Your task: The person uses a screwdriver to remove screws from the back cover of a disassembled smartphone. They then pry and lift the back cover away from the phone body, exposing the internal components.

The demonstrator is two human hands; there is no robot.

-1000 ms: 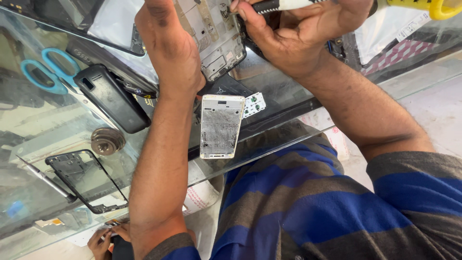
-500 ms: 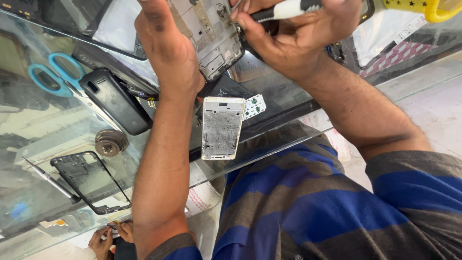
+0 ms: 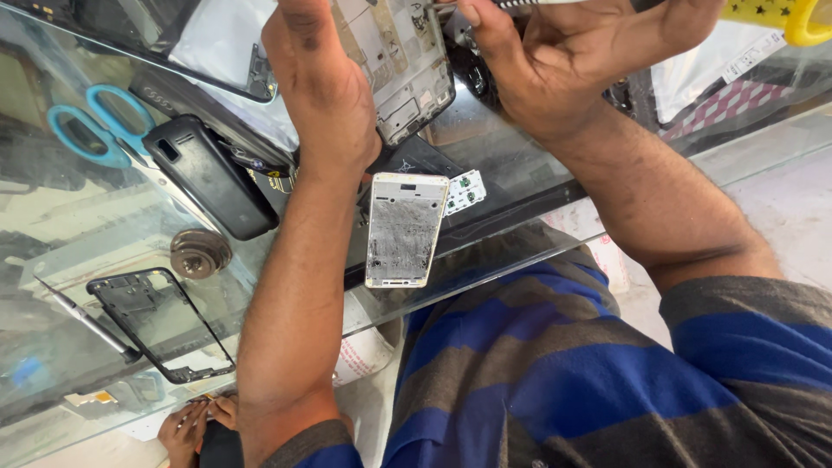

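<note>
Glossy glass counter point(image 3: 520, 173); matt scuffed metal phone plate point(image 3: 404, 230).

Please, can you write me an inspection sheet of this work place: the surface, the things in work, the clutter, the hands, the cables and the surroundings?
Surface: glass counter, see-through, with reflections.
Job's things: opened phone body with its inner parts showing, held up by the left hand; a tool with a yellow handle in the right hand, its tip at the phone's upper edge.
Clutter: white phone panel, small green circuit board, black phone, blue scissors, black phone frame, round metal part, thin metal tool.
Hands: both busy, as above.
Cables: nothing seen.
Surroundings: another person's hands below the counter edge.
</note>
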